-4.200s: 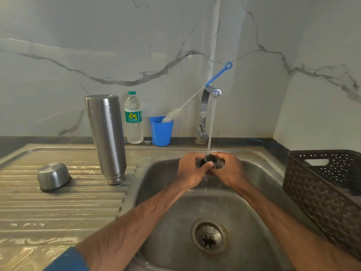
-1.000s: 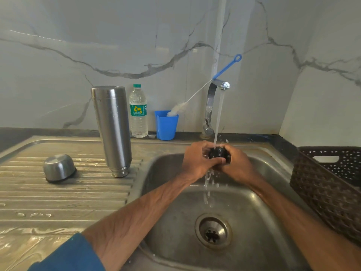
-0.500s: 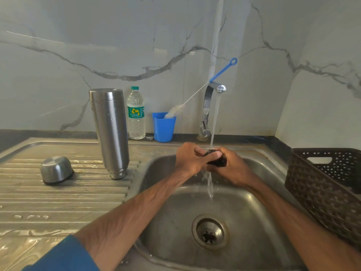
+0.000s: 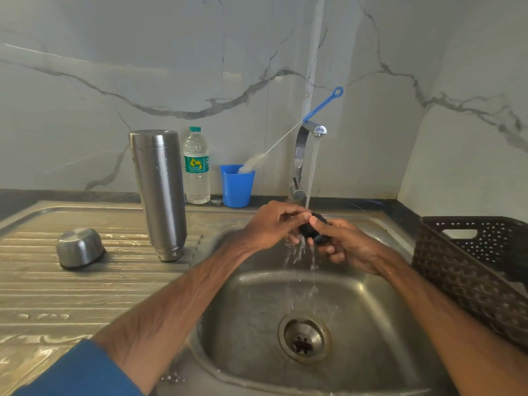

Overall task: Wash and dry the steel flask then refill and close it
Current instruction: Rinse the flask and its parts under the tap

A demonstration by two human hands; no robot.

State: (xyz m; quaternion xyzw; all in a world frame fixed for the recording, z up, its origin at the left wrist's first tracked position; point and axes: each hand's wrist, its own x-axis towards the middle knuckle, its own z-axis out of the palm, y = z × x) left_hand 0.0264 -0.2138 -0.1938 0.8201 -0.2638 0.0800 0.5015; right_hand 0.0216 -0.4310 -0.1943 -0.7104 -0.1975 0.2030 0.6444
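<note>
Both hands work over the sink (image 4: 371, 310), under the running tap (image 4: 300, 155). R hand (image 4: 347, 245) grips the black stopper (image 4: 306, 232), fingers curled round it; L hand (image 4: 273, 225) pinches its top edge w/ fingertips. The water stream (image 4: 312, 172) lands on the stopper and runs off toward the drain (image 4: 304, 338).

The steel flask (image 4: 160, 192) stands mouth-down on the ribbed, wet surface (image 4: 71, 295), left of the sink, apart from both hands. The steel cap (image 4: 80, 247) lies inverted further left.

Behind the flask: water bottle (image 4: 196, 167), then blue cup (image 4: 237, 186) holding a bottle brush (image 4: 281, 144) that leans on the tap. Dark basket (image 4: 471, 267) sits right of the sink.
</note>
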